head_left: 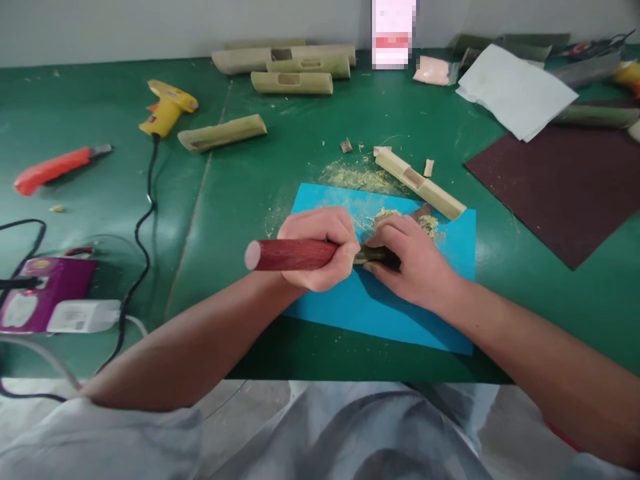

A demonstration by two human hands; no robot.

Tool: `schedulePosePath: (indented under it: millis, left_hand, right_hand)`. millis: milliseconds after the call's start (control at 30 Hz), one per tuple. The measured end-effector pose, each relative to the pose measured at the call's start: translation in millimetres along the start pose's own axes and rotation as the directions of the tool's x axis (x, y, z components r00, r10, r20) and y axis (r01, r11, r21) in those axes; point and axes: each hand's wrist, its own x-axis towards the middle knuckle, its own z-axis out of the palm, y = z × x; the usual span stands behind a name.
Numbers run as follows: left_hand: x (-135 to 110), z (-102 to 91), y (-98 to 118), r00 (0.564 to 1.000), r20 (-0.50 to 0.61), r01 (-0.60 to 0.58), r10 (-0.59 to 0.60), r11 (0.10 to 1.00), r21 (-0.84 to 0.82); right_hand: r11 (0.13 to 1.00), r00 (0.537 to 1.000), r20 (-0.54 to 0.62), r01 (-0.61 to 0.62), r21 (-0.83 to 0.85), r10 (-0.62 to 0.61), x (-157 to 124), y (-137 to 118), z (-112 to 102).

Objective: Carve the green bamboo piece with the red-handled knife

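Left hand (323,250) is wrapped tight in a fist round a thick red-brown cylindrical wooden handle (295,255), butt end sticking out to the left and toward the camera. Right hand (413,260) is clamped on a short dark olive-green bamboo piece (379,255), thumb on the near side, fingers over the far side. That piece is down over the bright blue rectangular sheet (320,307), most of it covered by the right hand. Key relation: the piece is immediately right of the left fist, its visible bit in the narrow gap between the hands; handle runs left–right, roughly in line with that bit. Right hand is nearer, since it has hold of it. Tool's working end is hidden, so can't tell whether it touches the bamboo. Pose: left forearm comes up from lower left, knuckles up; right forearm comes in from lower right, palm down, wrist low. Pale yellow shavings (360,177) lie beyond the sheet on the glossy green bench (225,213); a cream split-bamboo length with a rectangular notch (443,197) lies slantwise at the sheet's far right edge, just beyond the right hand.
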Motion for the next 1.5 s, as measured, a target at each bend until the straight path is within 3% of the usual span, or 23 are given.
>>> schedulePosePath:
  millis: [167,500,933,1100,1233,1500]
  left_hand:
    - [-6,-0.9,-6,0.998,-0.061,0.016,-0.017,1.000,-0.015]
    - [-6,-7.1,-8,0.992,0.080,0.099,-0.096,0.994,-0.039]
    - [-5,8.9,-16,0.980,-0.185,0.046,-0.067,0.992,-0.120]
    - [0,11.1,-13,0.941,-0.336,0.002,-0.033,0.996,-0.091]
    - [3,11.4,-8,0.918,-0.395,-0.029,-0.028,0.990,-0.138]
    - [5,21.4,-1,0.828,-0.552,0.031,-0.097,0.991,-0.127]
  right_hand:
    - [1.000,1.000,-0.005,0.004,0.013,-0.004,0,1,0]
    - [1.000,1.000,0.008,0.004,0.005,-0.004,1,2,0]
    - [1.000,1.000,0.014,-0.020,0.006,0.019,2,-1,-1]
    - [1.000,1.000,0.008,-0.005,-0.009,0.005,1,-1,-2]
    - [1.000,1.000,0.013,-0.007,-0.009,0.007,2,-1,-2]
    - [1.000,1.000,0.013,0.004,-0.011,-0.004,2,-1,-2]
